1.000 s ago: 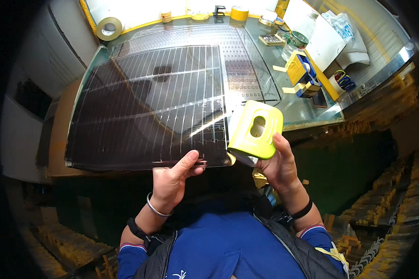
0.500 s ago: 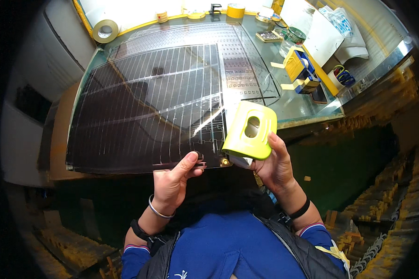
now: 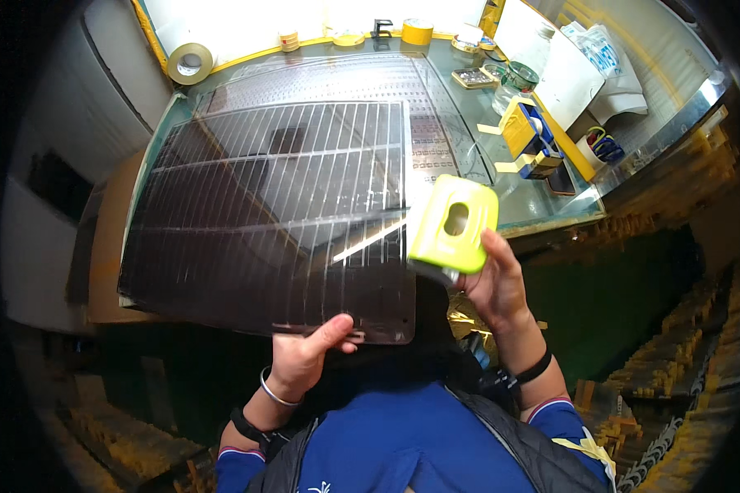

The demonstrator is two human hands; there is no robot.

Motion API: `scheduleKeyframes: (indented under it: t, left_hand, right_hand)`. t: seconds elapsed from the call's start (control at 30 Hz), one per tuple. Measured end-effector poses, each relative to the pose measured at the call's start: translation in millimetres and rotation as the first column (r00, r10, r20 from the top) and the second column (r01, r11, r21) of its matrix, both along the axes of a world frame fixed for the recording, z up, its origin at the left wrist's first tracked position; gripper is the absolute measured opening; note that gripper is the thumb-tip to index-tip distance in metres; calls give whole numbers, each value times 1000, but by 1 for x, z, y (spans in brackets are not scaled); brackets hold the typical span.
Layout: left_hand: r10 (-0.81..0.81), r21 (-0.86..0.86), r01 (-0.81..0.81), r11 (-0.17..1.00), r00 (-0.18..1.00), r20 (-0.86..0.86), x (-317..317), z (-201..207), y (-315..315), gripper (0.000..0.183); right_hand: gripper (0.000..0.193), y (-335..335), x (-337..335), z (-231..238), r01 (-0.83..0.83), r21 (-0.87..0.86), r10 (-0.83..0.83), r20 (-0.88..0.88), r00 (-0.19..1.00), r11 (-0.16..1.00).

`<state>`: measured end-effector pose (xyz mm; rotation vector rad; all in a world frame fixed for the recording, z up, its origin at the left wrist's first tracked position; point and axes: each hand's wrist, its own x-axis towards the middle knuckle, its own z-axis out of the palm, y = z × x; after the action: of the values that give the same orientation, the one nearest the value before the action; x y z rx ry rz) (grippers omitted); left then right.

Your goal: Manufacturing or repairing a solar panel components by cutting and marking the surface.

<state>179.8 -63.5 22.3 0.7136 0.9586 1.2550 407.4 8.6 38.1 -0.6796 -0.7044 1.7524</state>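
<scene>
The left hand (image 3: 304, 357) is pinching the near edge of the dark panel (image 3: 222, 246) ahead of it; apart, the right hand (image 3: 499, 289) is gripping a green punch (image 3: 433, 228). A level hold should be limiting bending.

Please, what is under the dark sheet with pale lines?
The left hand curls partly under the near edge of the dark sheet; a silvery patterned sheet shows past its far and right edges. Anything beneath the middle is covered.
</scene>
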Motion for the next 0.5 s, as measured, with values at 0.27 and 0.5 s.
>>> scheduleKeyframes:
  t: [0.27, 0.5]
  left_hand:
    - [-34, -14, 34, 999, 999, -24, -9, -9, -18, 18]
    - [-35, -40, 35, 999, 999, 2, -6, -10, -18, 18]
  right_hand:
    - [56, 20, -5, 10, 18, 51, -19, 8, 1000, 999]
    - [63, 15, -11, 1, 35, 38, -36, 32, 999, 999]
